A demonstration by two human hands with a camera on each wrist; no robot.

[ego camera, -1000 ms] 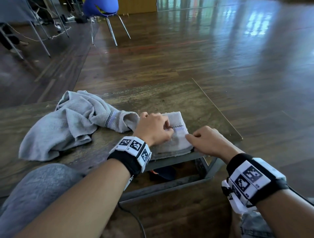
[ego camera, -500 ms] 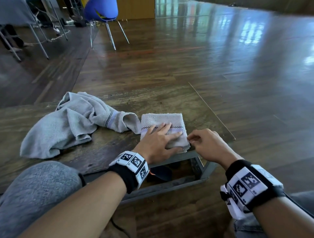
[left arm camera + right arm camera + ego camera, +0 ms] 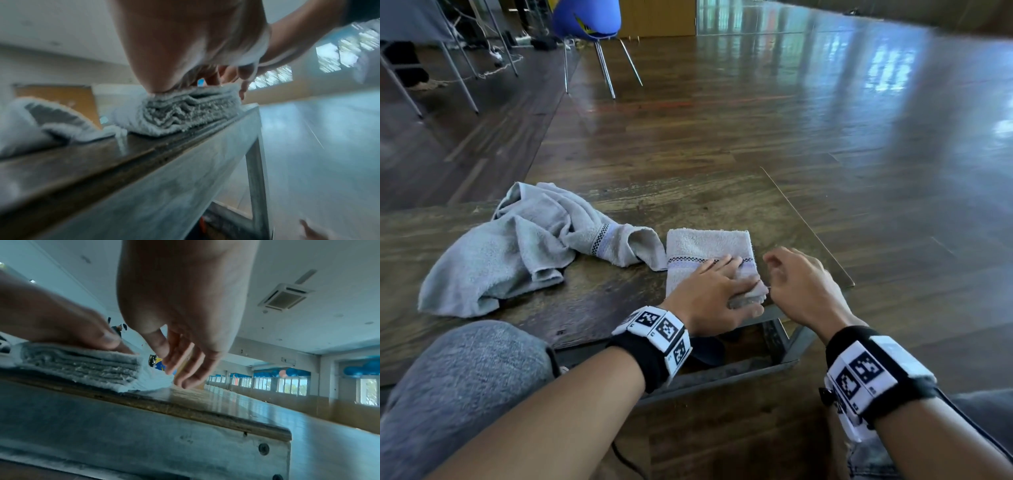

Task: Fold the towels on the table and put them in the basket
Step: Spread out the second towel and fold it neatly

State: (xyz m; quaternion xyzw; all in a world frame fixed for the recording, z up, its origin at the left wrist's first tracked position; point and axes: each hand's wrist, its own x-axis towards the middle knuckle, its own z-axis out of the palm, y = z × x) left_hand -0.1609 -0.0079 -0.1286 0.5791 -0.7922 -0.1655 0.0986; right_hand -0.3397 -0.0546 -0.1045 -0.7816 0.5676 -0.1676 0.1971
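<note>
The folded towel [image 3: 707, 251] sits low in the middle of the head view, a thick, squarish pad of pale grey terry with a checked band and a lilac stripe across it, lying at the near edge of the table [image 3: 722, 205]. From the left wrist view its edge shows as many nubbly stacked layers [image 3: 185, 112]. The left hand [image 3: 714, 293] lies flat on top of it, fingers straight and spread, pressing the near half down. The right hand [image 3: 799, 282] hangs just beside the pad's right edge, fingers loosely curved and apart, gripping nothing; in the right wrist view its fingertips [image 3: 180, 379] hover close over the tabletop next to the towel's corner [image 3: 148, 382].

Left of centre a second towel [image 3: 517, 246] lies crumpled in soft ridges, same grey loop pile and checked trim, one end touching the folded one. The table is dark, worn wood on a dull grey metal frame [image 3: 144, 434]. A blue chair [image 3: 585, 20] with thin steel legs stands at the upper left on a glossy plank floor [image 3: 825, 120].
</note>
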